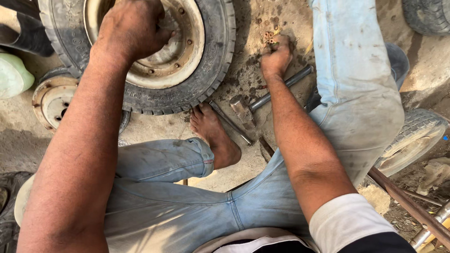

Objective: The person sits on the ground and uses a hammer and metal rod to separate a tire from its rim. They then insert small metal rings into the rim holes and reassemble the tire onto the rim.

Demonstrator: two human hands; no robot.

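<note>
Probably tyre workshop — tyres, hammer

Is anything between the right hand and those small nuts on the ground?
Nothing visible. The right hand already reaches the small nuts on the dirt, fingers at the pile. The hammer lies nearer the body, under the wrist, not in the path. The left hand rests on the wheel rim.

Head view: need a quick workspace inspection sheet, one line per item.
Surface: dirt ground, oil-stained near the nuts.
Job's things: tyre lying flat with rusty rim; small nuts on the ground.
Clutter: hammer, steel bar, brake drum, second wheel, rusty rods.
Hands: left hand resting on the rim; right hand at the nuts, grip unclear.
Cables: nothing seen.
Surroundings: bare foot beside the tyre; green container at left.
</note>
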